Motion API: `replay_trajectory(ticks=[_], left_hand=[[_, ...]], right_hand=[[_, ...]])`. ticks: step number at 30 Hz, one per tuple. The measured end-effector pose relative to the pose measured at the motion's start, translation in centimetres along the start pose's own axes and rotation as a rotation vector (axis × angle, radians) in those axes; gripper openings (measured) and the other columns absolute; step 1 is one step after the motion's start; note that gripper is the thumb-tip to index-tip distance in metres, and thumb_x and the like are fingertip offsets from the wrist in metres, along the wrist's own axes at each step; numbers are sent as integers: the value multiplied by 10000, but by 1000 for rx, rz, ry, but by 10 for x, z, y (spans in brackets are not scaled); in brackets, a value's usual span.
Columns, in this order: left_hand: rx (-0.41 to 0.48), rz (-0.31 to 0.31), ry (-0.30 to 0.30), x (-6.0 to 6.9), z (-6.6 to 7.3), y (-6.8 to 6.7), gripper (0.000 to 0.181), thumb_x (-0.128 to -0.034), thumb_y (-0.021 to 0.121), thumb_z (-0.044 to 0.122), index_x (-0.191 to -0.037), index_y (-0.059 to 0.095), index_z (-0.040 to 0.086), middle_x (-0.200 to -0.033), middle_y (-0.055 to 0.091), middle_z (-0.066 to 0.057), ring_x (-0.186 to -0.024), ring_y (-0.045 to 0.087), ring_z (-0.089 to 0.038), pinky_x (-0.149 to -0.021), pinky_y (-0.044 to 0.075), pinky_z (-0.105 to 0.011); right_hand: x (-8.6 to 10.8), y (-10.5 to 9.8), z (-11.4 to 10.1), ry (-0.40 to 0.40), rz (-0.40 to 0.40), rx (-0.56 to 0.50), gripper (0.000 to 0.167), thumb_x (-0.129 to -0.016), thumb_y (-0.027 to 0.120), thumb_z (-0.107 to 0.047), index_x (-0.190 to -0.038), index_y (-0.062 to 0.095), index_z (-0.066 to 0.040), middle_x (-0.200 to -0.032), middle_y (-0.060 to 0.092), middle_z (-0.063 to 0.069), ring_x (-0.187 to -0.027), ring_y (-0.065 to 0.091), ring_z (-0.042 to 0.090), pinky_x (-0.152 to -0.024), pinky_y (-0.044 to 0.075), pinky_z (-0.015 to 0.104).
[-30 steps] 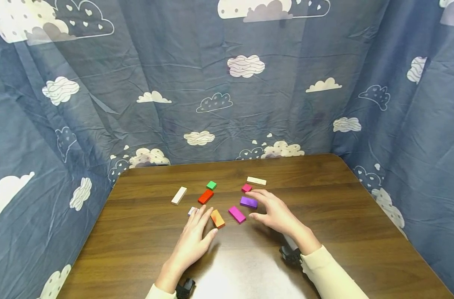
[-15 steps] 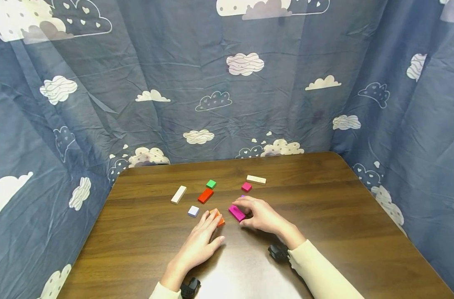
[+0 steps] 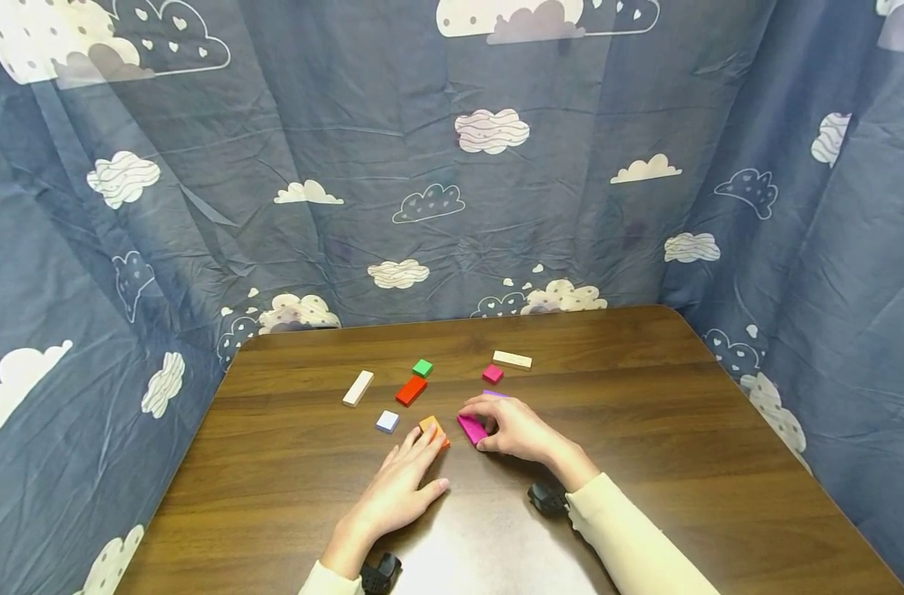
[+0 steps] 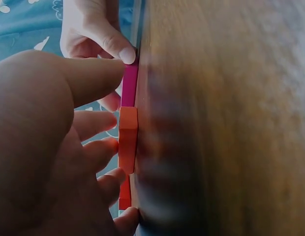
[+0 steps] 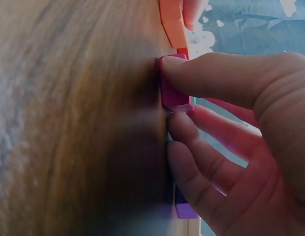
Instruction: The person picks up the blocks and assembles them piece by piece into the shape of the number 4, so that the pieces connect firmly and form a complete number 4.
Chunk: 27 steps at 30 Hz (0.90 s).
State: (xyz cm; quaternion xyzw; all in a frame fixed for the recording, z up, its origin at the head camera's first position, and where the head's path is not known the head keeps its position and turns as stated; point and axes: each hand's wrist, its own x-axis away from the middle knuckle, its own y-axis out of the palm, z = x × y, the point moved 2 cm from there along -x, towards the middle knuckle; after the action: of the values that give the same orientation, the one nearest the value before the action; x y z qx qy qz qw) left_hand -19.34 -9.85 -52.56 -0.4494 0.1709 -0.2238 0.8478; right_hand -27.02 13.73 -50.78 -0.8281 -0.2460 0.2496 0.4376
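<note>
On the table lies a magenta block (image 3: 472,429), its near end under the thumb of my right hand (image 3: 522,431). That hand pinches the block lengthwise, thumb at one end and forefinger at the other. In the right wrist view the thumb presses the magenta block's (image 5: 174,93) end face. My left hand (image 3: 400,492) has its fingers stretched out over an orange block (image 3: 431,425), fingertips touching its top. A purple block (image 3: 495,393) is mostly hidden behind the right hand.
Beyond the hands lie a pale blue square block (image 3: 387,421), a red block (image 3: 411,391), a green block (image 3: 422,368), a white block (image 3: 359,388), a pink square block (image 3: 492,374) and a cream block (image 3: 512,359). A cloud-print curtain (image 3: 348,240) surrounds the table (image 3: 645,397).
My right hand has come left and slightly down, from beside the purple block onto the magenta one. The left hand has shifted right, off the pale blue block and onto the orange block.
</note>
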Motion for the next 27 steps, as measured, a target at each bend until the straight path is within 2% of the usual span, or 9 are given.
replay_trajectory(ticks=[6,15,21,27], left_hand=[[-5,-16,-2,2,-1,1,677,-1009,593,366,-1576,337,100,-1659,201,-63,-1517,150,-328,-1166,130,-612],[-13,-13,1,0,-3,1,676,-1001,608,356,-1573,348,108,-1658,211,-59,-1505,181,-357,-1167,141,-605],[-3,-11,3,1,-1,1,665,-1000,608,344,-1568,360,102,-1655,220,-68,-1503,184,-368,-1165,143,-608],[8,18,27,1,0,-1,651,-995,618,323,-1550,387,74,-1641,252,-103,-1486,206,-412,-1150,157,-635]], right_hand=[[-1,4,2,1,18,18,521,-754,869,-132,-1248,709,-159,-1243,645,-58,-1023,624,125,-855,506,332],[0,4,-2,-5,65,24,509,-715,901,-175,-1192,725,-156,-1147,677,-75,-947,644,143,-818,503,323],[5,2,-5,2,91,18,511,-705,915,-217,-1180,729,-192,-1114,669,-106,-923,644,143,-812,502,317],[13,-2,-13,30,119,56,521,-707,917,-268,-1190,730,-205,-1126,668,-115,-924,652,128,-815,510,333]])
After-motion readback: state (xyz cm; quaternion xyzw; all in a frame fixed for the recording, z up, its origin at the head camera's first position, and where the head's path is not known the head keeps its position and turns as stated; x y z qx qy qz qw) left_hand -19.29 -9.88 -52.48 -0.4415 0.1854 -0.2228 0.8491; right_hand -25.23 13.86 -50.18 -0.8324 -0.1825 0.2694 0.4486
